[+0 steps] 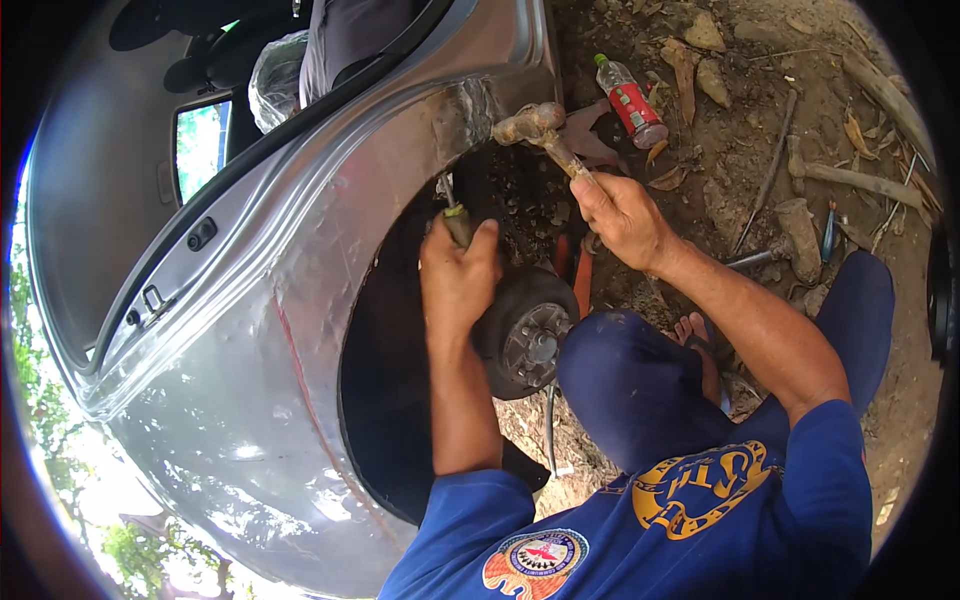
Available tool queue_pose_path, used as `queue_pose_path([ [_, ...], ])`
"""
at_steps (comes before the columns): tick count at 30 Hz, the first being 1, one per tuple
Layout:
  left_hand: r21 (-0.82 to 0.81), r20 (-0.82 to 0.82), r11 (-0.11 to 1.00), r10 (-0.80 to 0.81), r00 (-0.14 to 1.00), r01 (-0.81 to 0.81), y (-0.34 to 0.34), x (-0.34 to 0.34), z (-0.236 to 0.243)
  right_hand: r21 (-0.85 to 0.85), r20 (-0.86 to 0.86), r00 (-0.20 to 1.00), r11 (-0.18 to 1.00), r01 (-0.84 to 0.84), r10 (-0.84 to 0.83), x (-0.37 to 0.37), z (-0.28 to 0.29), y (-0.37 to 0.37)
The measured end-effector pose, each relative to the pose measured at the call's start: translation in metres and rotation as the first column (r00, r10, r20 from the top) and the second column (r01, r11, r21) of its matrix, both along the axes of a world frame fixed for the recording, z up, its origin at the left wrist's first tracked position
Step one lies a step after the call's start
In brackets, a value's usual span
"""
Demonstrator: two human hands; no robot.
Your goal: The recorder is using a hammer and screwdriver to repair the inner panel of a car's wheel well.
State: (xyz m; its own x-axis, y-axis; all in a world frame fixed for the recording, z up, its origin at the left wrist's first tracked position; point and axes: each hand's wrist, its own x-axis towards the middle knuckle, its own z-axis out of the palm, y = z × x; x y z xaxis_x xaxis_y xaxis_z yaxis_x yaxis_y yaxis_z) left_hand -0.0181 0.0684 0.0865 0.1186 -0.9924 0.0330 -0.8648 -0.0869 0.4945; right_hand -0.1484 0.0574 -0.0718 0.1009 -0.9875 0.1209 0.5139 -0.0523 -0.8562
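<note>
My left hand (455,280) is wrapped round the dull green handle of a screwdriver (458,224). Its metal shaft points up at the wheel arch edge (441,172) of a silver car (250,360); whether the tip touches the metal I cannot tell. In my right hand (625,222) is a hammer (533,124) with a rusty head, gripped by its handle. The head is raised beside the patched, worn part of the fender (465,115), up and to the right of the screwdriver. Below my hands, the wheel hub (532,345) is bare, with no tyre on it.
An orange-red piece (584,275) stands behind the hub. A red-labelled bottle (632,105) lies on the dirt. At the right lie another rusty hammer-like tool (798,240), a thin blue object (829,232), stones (705,32) and sticks (870,185). My bent knee (630,385) is close to the hub.
</note>
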Motion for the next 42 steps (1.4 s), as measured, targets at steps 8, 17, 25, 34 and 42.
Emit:
queue_pose_path([
  [8,-0.094,-0.517,0.995,-0.039,0.855,-0.011,0.007,0.010,-0.036,0.013,-0.031,0.999,0.999,-0.045,0.045,-0.029,0.001,0.017],
  [17,0.349,-0.497,0.937,0.170,0.851,0.017,0.010,0.035,0.023,0.125,0.065,0.990,0.983,-0.135,0.128,-0.056,-0.036,0.019],
  [25,0.266,0.128,0.945,0.159,0.979,-0.188,0.048,0.079,-0.007,0.097,0.038,0.994,0.990,-0.106,0.103,-0.031,-0.051,0.022],
  [34,0.191,0.258,0.980,0.008,0.966,-0.059,-0.017,0.065,-0.008,0.177,-0.042,0.991,0.977,-0.121,0.130,-0.031,-0.048,0.021],
  [42,0.200,0.186,0.977,-0.107,0.977,0.069,-0.043,0.062,-0.006,0.198,-0.082,0.992,0.977,-0.075,0.093,-0.032,-0.051,0.034],
])
